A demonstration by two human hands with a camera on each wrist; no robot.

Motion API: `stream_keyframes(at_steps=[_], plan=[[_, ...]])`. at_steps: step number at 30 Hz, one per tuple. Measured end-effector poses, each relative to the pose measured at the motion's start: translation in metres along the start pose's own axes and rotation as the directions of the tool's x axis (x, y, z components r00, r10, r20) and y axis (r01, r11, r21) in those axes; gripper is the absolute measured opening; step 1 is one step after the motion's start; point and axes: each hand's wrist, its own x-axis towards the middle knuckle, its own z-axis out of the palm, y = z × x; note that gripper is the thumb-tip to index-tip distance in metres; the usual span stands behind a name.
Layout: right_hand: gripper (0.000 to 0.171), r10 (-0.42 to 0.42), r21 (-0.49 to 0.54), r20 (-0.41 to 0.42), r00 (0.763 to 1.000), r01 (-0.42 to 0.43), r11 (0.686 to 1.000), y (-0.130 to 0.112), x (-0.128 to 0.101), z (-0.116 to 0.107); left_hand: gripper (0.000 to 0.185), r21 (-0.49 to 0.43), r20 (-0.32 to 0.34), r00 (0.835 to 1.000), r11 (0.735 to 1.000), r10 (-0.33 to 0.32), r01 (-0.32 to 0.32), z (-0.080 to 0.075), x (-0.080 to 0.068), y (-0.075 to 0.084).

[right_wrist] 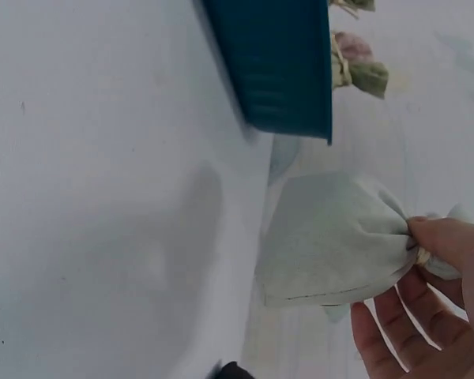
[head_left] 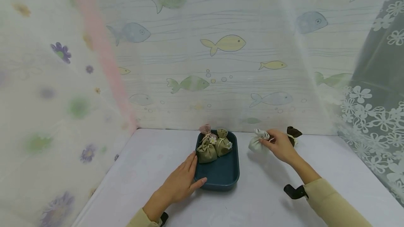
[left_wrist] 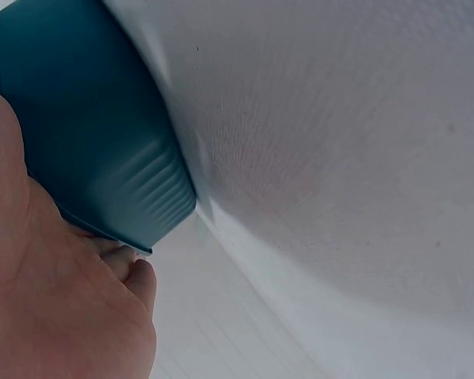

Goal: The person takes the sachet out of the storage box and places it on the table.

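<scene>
Pale green pouch [head_left: 256,143] pinched at its tied neck by right hand [head_left: 280,145], resting on table [head_left: 142,171] just right of teal tray [head_left: 222,176]. Left hand [head_left: 180,182] lies flat-fingered against tray's left rim, gripping nothing. Three pouches [head_left: 214,143] already sit at the tray's far end; dark brown pouch [head_left: 293,134] remains outside, far right.

Home-like nook: fish-print wall [head_left: 221,45], floral curtains [head_left: 372,115].

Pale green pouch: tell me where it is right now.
In the head view the pale green pouch sits right of the blue tray, pinched at its neck by the right hand.
</scene>
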Motion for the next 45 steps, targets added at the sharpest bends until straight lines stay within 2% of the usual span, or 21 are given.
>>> stream_keyframes(at_steps=[8,17,25,39,45], plan=[[0.021,0.070,-0.002,0.006,0.998,-0.070,0.998,0.012,0.003,0.002,0.091,-0.006,0.005,1.000,1.000,0.000,0.000,0.000,-0.001,0.001],[0.020,0.122,-0.011,-0.014,0.992,-0.122,0.992,0.024,0.011,0.008,0.093,0.007,-0.010,1.000,1.000,0.010,-0.010,-0.001,-0.001,0.001],[0.019,0.188,-0.005,0.018,0.982,-0.188,0.982,0.035,0.016,0.017,0.093,0.005,-0.003,1.000,1.000,0.002,-0.002,-0.001,-0.001,0.002],[0.035,0.250,-0.011,0.065,0.966,-0.250,0.968,0.034,0.015,0.018,0.095,0.010,-0.009,1.000,1.000,0.003,-0.003,-0.002,-0.002,0.003],[0.033,0.251,-0.016,0.034,0.967,-0.251,0.968,0.040,0.008,0.013,0.094,0.010,-0.014,1.000,1.000,0.004,-0.003,0.001,-0.001,0.001]])
